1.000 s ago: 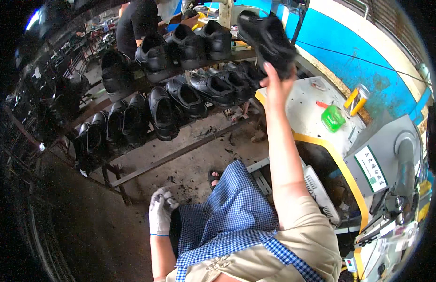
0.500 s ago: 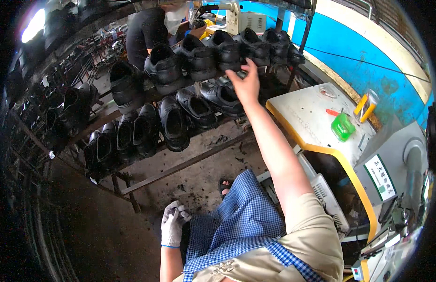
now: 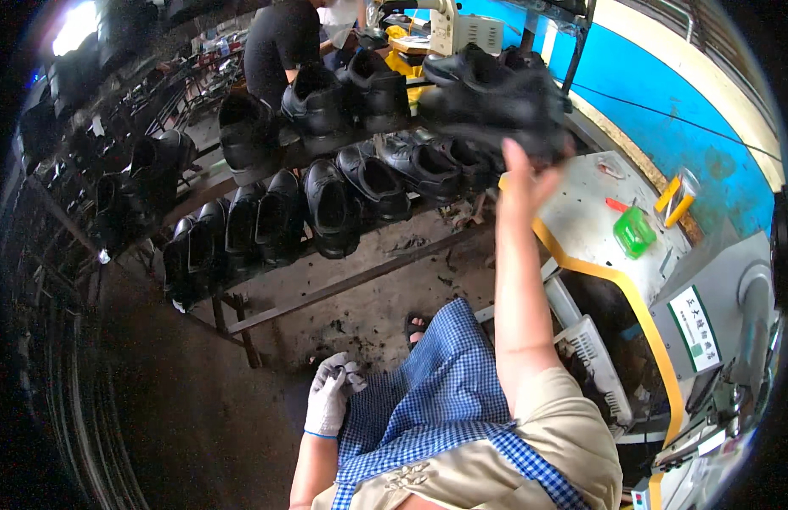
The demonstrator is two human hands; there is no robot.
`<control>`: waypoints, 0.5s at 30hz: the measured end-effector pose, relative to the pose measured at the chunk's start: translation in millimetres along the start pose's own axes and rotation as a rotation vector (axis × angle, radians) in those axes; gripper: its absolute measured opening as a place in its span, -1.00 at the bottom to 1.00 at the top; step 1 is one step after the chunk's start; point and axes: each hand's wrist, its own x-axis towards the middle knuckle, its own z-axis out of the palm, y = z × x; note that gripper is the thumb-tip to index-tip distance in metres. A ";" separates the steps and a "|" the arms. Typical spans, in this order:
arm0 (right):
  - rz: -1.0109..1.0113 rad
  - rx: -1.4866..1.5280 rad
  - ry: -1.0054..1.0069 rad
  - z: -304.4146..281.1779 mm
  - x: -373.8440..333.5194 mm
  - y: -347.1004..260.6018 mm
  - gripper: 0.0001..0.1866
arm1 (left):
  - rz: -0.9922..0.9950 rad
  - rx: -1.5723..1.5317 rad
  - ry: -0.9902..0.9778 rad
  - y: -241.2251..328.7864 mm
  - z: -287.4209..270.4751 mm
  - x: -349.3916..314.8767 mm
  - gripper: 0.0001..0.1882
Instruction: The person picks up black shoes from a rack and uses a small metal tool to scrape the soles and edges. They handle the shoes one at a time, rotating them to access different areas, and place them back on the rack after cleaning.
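Note:
Bare and raised at the right end of the shoe rack, my right hand (image 3: 530, 177) is closed on a black shoe (image 3: 496, 109), smeared by motion. The shoe hangs in front of the upper tier, between the rack and the white table. Whether it is one shoe or a pair, I cannot tell. My left hand (image 3: 330, 398), in a white knit glove, stays low beside my checked apron (image 3: 436, 374). Its fingers are curled together with a small dark spot between them, too small to name. Other black shoes (image 3: 333, 208) stand in rows on both tiers.
A white table (image 3: 581, 200) with a yellow edge stands at the right, bearing a green plastic container (image 3: 634, 233) and a yellow-and-clear roll (image 3: 676, 197). Below it is a white basket (image 3: 599, 361). A person in dark clothes (image 3: 279, 42) works behind the metal rack (image 3: 360, 280).
My right hand has taken hold of a black shoe on the upper tier and swung it right, toward the table. The view has shifted slightly. My left hand stays low by the apron.

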 end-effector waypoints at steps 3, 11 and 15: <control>-0.038 0.088 0.035 -64.2 -40.9 -39.4 -0.05 | 0.086 0.067 -0.068 4.4 5.9 7.8 -0.68; 0.400 -0.158 -0.988 -60.3 -159.6 -61.2 -0.12 | 0.791 0.886 -0.085 68.7 75.4 17.9 -0.48; 0.552 -0.084 -1.180 -50.9 -183.7 -62.6 -0.06 | 0.304 0.519 -0.256 66.9 65.9 16.4 -0.62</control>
